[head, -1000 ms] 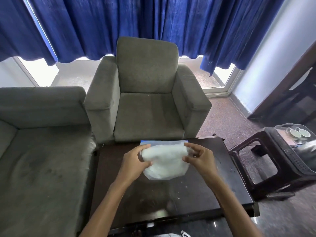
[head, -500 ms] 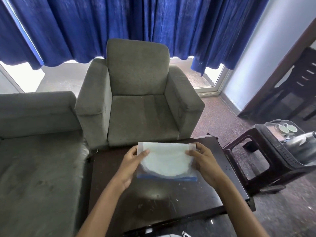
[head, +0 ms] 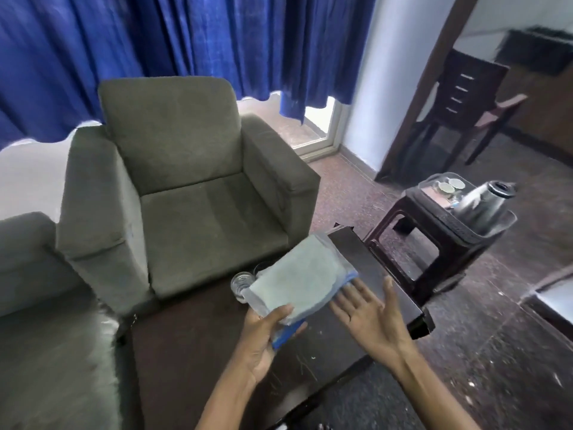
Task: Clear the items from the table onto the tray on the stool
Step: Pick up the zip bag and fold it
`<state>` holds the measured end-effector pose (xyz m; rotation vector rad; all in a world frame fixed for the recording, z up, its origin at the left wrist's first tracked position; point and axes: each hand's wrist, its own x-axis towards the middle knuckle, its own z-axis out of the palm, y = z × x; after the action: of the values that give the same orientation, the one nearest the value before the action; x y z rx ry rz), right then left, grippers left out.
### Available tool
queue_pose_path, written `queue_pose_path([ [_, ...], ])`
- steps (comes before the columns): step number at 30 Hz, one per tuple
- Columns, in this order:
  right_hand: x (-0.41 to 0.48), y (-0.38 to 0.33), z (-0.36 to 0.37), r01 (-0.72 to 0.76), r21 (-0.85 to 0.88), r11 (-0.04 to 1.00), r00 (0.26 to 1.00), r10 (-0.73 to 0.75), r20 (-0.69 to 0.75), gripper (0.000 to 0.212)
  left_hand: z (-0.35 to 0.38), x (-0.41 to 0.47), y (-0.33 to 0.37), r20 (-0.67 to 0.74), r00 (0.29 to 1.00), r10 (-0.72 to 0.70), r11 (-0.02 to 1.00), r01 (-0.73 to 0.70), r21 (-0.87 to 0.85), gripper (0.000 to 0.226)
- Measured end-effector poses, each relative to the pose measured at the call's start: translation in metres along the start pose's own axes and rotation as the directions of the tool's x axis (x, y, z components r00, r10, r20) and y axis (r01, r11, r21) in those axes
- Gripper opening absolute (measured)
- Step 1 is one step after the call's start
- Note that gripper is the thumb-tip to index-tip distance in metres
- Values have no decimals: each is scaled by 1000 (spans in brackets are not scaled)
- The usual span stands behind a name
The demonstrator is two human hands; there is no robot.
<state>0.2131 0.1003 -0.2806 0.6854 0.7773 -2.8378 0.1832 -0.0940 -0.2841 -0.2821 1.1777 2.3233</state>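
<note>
Head view: left hand [head: 263, 342] grips the near corner of a clear bag [head: 302, 274], thumb on top, fingers curled under. Bag holds something white and has a blue strip along its near edge. It is held off the table [head: 192, 361], tilted, over the table's far right part. Right hand [head: 366, 311] is open, palm up, fingers spread, holding nothing. Its fingertips sit at the bag's right side by the blue strip; can't tell if they touch. Both forearms come in from the bottom edge. A glass [head: 241, 285] stands on the table near its far edge, just left of the bag and partly hidden by it. A second round rim shows behind the bag, too blurred to identify. Table top is dark, scratched, with a few pale specks near its near right edge. Stool [head: 434, 243] stands on the floor off the table's far right corner, apart from it. Tray [head: 423, 185] sits on the stool, clear-rimmed. Two cups [head: 448, 186] are at the tray's far end and a steel kettle [head: 480, 204] at its near end. Grey armchair [head: 186, 181] stands past the table's far edge, sofa [head: 46, 336] along the table's left edge. Blue curtains [head: 155, 35] hang behind the armchair.
</note>
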Motion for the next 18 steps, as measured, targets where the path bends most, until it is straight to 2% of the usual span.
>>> queue_pose_path([
  [3, -13, 11, -5, -11, 33, 999, 1000, 11, -4, 101, 34, 10, -31, 15, 1000, 19, 999, -18, -50, 76],
  [5, -15, 2, -10, -10, 34, 999, 999, 11, -30, 89, 54, 16, -50, 26, 1000, -11, 999, 12, -50, 88],
  [7, -13, -18, -19, 8, 51, 999, 996, -4, -85, 92, 72, 22, -61, 48, 996, -81, 996, 83, -42, 95],
  [9, -11, -44, -36, 68, 60, 996, 986, -58, -158, 101, 91, 32, -70, 50, 988, -146, 989, 147, 1, 84],
  [11, -9, -76, -58, 153, 67, 986, 968, -136, -211, 101, 115, 45, -80, -5, 987, -163, 984, 163, 66, 53],
  [13, -11, -111, -81, 207, 45, 977, 950, -189, -248, 92, 143, 64, -90, -104, 990, -100, 966, 121, 229, 28],
  [14, -13, -129, -95, 228, 20, 973, 940, -214, -267, 81, 159, 75, -95, -121, 992, -38, 929, 80, 361, 25],
  [16, -19, -169, -121, 243, -51, 969, 920, -247, -303, 57, 200, 98, -105, -46, 998, 33, 825, -2, 565, 27],
  [18, -26, -207, -142, 247, -129, 960, 907, -276, -317, 44, 244, 122, -120, 54, 998, -18, 722, -25, 692, 35],
])
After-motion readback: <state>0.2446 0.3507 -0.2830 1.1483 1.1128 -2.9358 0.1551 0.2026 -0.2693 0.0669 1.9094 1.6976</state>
